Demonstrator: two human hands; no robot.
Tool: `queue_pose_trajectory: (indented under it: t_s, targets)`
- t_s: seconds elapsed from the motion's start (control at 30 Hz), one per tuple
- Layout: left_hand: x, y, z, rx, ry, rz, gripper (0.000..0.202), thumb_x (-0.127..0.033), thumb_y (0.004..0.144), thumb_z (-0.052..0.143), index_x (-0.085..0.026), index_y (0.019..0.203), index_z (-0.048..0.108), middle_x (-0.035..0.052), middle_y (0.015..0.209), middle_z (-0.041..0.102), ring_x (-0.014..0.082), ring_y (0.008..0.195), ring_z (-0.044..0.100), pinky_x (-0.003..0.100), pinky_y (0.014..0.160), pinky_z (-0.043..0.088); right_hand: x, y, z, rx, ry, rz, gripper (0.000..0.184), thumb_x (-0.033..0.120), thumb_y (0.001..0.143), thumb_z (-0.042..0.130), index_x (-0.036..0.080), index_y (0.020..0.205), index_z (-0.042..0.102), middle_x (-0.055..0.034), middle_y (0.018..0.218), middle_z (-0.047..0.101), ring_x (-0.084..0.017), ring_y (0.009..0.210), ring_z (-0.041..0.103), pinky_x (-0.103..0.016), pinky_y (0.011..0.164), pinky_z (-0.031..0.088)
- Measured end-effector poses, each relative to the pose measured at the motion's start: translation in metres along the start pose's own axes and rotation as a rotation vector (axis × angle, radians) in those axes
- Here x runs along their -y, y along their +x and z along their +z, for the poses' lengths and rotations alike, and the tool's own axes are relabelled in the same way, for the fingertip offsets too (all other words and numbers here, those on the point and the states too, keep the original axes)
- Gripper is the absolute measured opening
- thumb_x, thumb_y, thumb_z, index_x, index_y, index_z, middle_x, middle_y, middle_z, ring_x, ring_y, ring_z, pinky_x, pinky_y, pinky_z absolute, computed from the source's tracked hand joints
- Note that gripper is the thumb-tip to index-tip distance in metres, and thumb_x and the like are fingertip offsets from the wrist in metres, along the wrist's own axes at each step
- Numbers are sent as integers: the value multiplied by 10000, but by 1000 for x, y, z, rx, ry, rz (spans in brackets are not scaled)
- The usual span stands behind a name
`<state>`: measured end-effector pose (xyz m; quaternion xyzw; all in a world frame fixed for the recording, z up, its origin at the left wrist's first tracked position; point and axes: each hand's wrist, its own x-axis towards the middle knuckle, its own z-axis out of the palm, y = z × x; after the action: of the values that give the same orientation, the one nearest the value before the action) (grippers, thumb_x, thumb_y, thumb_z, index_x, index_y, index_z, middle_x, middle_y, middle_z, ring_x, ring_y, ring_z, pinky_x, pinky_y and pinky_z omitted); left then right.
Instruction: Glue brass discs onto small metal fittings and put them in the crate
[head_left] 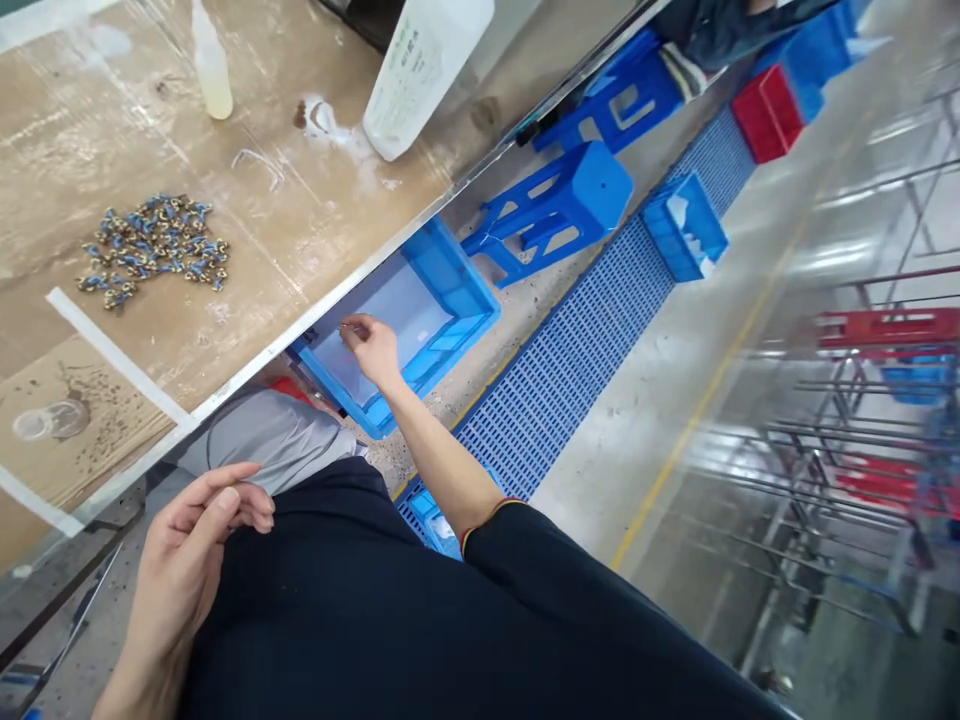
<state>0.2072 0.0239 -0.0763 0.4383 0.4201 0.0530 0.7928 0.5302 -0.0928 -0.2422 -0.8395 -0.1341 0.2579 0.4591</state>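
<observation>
My right hand (373,352) is over a blue plastic bin (469,310) beside the table's front edge. Its fingers are pinched together, and whatever is between them is too small to make out. Low at the left, in front of my body, my left hand (199,545) is held loosely with the index finger stretched out and the other fingers half curled; nothing shows in it. On the table lies a pile of small brass-coloured and blue metal parts (161,240), away from both hands.
On the brown tabletop (262,250) are a dropper bottle (214,75), a large whitish bottle (424,75), bent wires (259,165) and a small clear cup (52,420) near scattered dark bits. A blue stool (600,185) and blue floor grating (555,380) lie to the right.
</observation>
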Motion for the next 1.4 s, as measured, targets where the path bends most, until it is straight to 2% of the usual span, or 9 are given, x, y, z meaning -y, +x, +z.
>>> queue_pose_trajectory:
  t_s: [0.23,0.53,0.73,0.87,1.0,1.07,1.13,1.27,1.4]
  targets:
    - [-3,-4,7,-55,0,-24,306,-417,992,911,-213,1220,908,112,940,837,232,830,778,314,778,664,-22,34,40,23,-151,56,282,132,906,641,214,1134,786,-50,1042,850,-226,979,730,-353,1024,584]
    - [5,-12,9,-102,-41,-69,308,-425,1002,907,-187,1198,900,105,934,827,218,803,758,314,785,642,-33,37,53,39,-172,59,278,177,945,610,189,1166,779,-102,1207,872,-252,1055,767,-381,1075,585]
    - [10,-10,-2,-76,-57,-71,378,-478,996,917,-171,1214,889,121,938,832,223,811,763,330,791,654,-26,31,54,-8,-132,53,221,210,870,639,175,1048,766,-131,1080,874,-263,970,758,-368,986,581]
    - [11,-11,-3,-92,-66,-74,435,-528,964,934,-153,1180,885,128,909,835,225,779,757,326,766,638,-13,14,43,-139,-82,3,185,390,942,628,217,921,688,-81,831,778,-243,820,699,-358,833,558]
    - [18,-13,-12,-111,-49,-23,396,-569,1023,858,-173,1012,876,109,877,824,218,782,743,322,795,603,24,-17,16,-376,-3,-111,406,626,1076,465,252,1016,611,50,722,549,-182,669,544,-330,710,486]
    - [23,-13,-17,-121,-19,21,469,-577,1070,794,-185,812,810,88,769,773,223,781,733,327,819,573,56,-31,8,-396,54,-241,421,670,1089,534,262,1045,630,59,749,543,-164,660,536,-322,715,489]
    - [28,-14,-22,-126,2,59,572,-577,1101,747,-201,671,714,70,661,697,240,791,735,333,821,539,97,-39,12,-242,84,-427,363,623,1091,656,266,1042,703,32,806,638,-165,713,605,-328,762,528]
    - [34,-24,-37,-167,66,106,595,-576,1115,725,-213,646,673,68,682,697,252,815,737,339,795,495,174,-32,57,316,-30,-805,208,407,1142,658,285,1114,823,-33,1105,822,-211,1030,748,-369,944,594]
    - [43,-53,-68,-358,93,205,529,-541,1110,749,-221,690,705,58,729,691,262,871,741,357,850,503,226,-12,111,509,-408,-1084,316,177,1142,536,237,1216,837,-101,1328,824,-284,1236,693,-449,1094,565]
